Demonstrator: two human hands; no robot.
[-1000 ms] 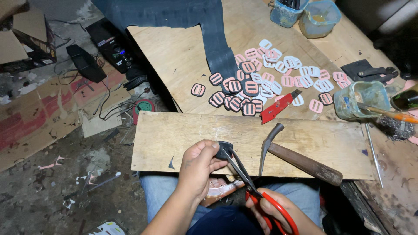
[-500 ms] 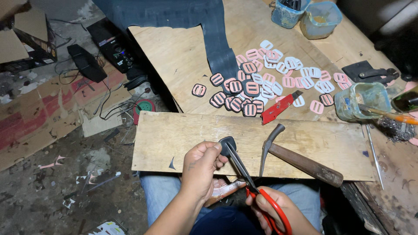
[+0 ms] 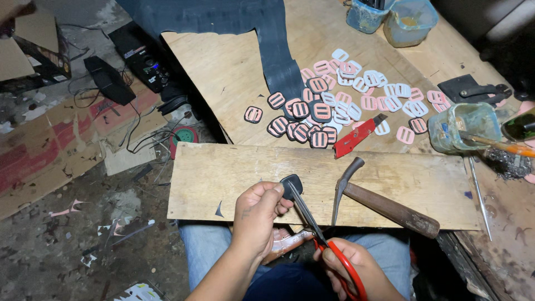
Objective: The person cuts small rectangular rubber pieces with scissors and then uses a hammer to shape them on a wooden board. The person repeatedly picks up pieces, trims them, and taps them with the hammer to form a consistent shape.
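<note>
Black rubber piece (image 3: 292,185) pinched in left hand (image 3: 257,214); right hand (image 3: 346,266) grips red-handled scissors (image 3: 322,239), blades touching piece.

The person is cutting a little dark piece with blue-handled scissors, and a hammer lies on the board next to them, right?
Not quite: the scissors have red handles, not blue, as the head view shows. The rest holds: the right hand cuts the small dark piece held by the left hand, with the hammer on the board.

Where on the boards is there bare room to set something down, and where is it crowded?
Free: the plank left of the left hand, and the plywood left of the dark strip. Crowded: the buckles and the jars.
</note>
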